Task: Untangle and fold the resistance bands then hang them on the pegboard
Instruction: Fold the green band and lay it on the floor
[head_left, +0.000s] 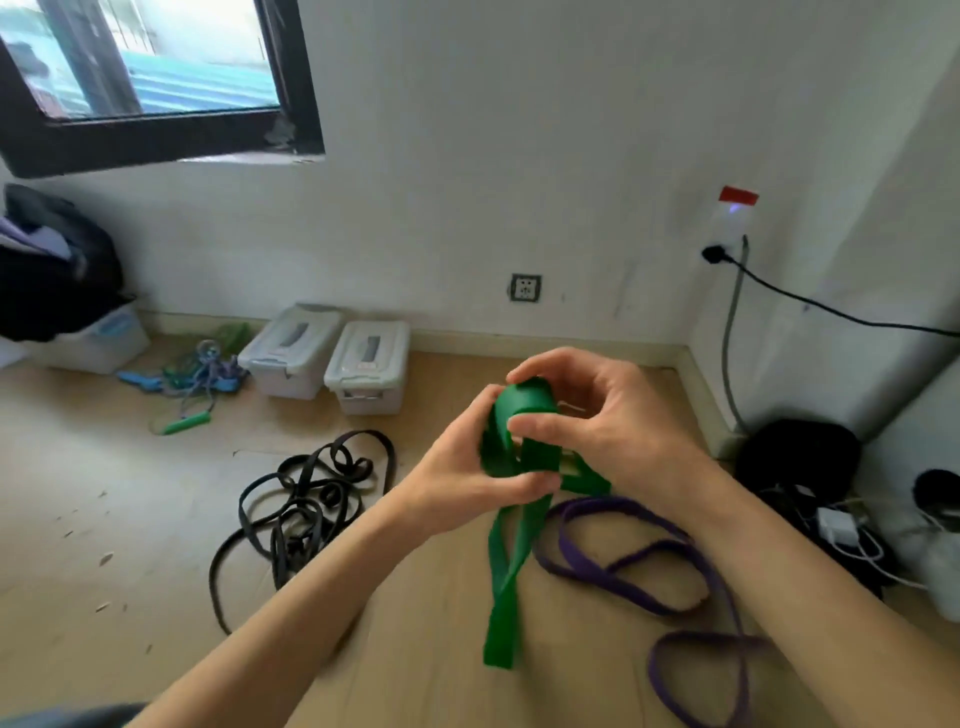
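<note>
Folding is under way: the left hand (470, 462) and right hand (587, 415) each keep a grip on the green band (511, 566), tail dangling; purple band (639, 566) right of it, black bands (306, 499) left; next, gather the tail

A plain green band (511, 540), a purple band (670, 558) and a black band (306, 499) are seen on a light wooden floor (104, 493).

The person is showing two bare forearms, with the left hand (470, 460) and right hand (602, 415) wearing no rings, gloves or sleeves.
</note>
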